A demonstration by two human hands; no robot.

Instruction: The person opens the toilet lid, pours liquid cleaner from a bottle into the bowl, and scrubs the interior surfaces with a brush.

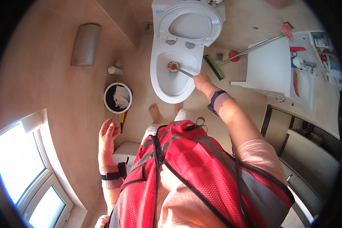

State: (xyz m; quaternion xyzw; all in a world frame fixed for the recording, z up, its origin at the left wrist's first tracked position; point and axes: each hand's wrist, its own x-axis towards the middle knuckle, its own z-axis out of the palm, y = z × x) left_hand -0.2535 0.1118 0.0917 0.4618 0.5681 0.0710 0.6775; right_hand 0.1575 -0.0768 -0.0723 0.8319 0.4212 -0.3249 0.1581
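Note:
My right hand [201, 81] grips the handle of a toilet brush [185, 72]. The round brush head [173, 66], white and reddish, is inside the bowl of a white toilet [171, 98], near its middle. Both the toilet seat [163, 27] and the lid are raised. My left hand [109, 134] is at the left, palm up with loosely bent fingers, and holds nothing. Just beyond it stands a round waste bin [106, 99] with a white rim, a dark liner and crumpled white paper [121, 97].
A green-headed floor squeegee [214, 67] leans against a white vanity cabinet [268, 62], right of the toilet. A white bottle [114, 70] is by the left wall, under a metal paper dispenser [86, 45]. A bright window [21, 159] is at lower left.

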